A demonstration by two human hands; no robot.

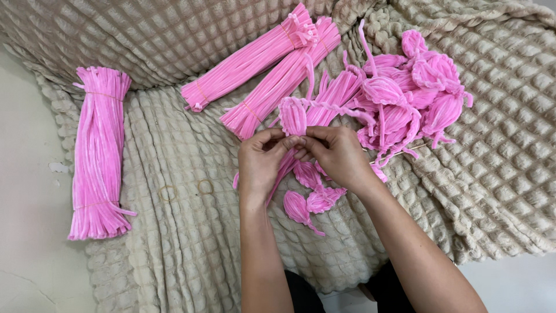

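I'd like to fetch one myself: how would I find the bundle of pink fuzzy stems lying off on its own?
Start from the beige quilted blanket and go to its left edge. There a bundle of pink stems lies lengthwise, tied near each end, partly on the pale floor. Unlike the two slanted bundles at the top, it lies alone, far from both hands.

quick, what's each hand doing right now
left hand: closed, pinching the pink pipe cleaner petal
right hand: closed, pinching the same petal's stem

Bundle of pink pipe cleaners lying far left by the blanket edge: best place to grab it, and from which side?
Grip the bundle of pink pipe cleaners around its middle, coming from above with fingers wrapping across its width. It lies flat and long, tied by thin bands near each end; the ends splay loose, so the middle is probably the most compact hold.
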